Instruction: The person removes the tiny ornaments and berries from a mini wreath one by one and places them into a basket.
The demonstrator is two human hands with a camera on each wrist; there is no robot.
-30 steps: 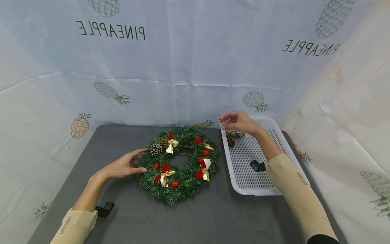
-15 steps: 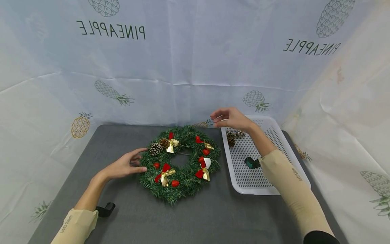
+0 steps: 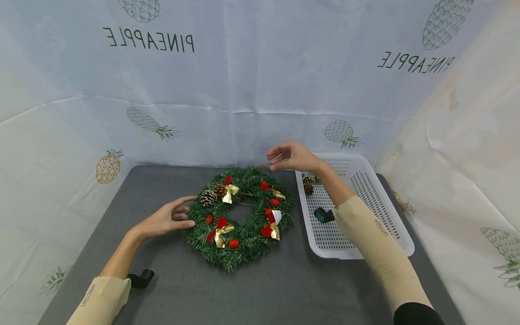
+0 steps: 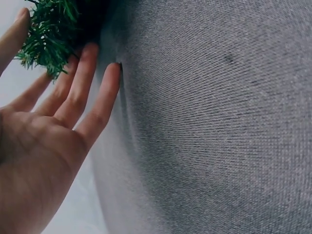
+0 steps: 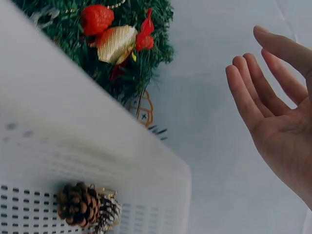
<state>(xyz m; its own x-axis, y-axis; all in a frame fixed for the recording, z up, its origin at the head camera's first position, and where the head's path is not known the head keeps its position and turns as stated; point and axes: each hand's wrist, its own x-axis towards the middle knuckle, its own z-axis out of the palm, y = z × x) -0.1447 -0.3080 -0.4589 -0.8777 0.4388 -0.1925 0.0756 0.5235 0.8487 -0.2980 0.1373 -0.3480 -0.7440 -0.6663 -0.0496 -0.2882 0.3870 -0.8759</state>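
A green Christmas wreath [image 3: 243, 253] lies on the dark grey table, decked with gold-and-red bows, red berries and two pine cones [image 3: 208, 198]. At its left edge my left hand [image 3: 166, 220] rests with fingers spread and barely bent. In the left wrist view the wreath's green tips [image 4: 48, 36] sit between the thumb and fingers [image 4: 78, 97]; some fingertips touch or nearly touch the greenery. My right hand [image 3: 295, 157] hovers above and behind the wreath's back right side. The right wrist view has its loosely bent fingers [image 5: 243, 92] with nothing in them.
A white perforated basket [image 3: 310, 234] stands right of the wreath, under my right forearm. Several pine cones [image 5: 78, 204] lie in its back left corner. A pineapple-printed cloth [image 3: 260, 81] hangs behind the table [image 3: 260, 298] and along both sides.
My right hand has moved left, from over the basket's back left corner to near the wreath's back right. The left hand and the wreath have stayed in place.
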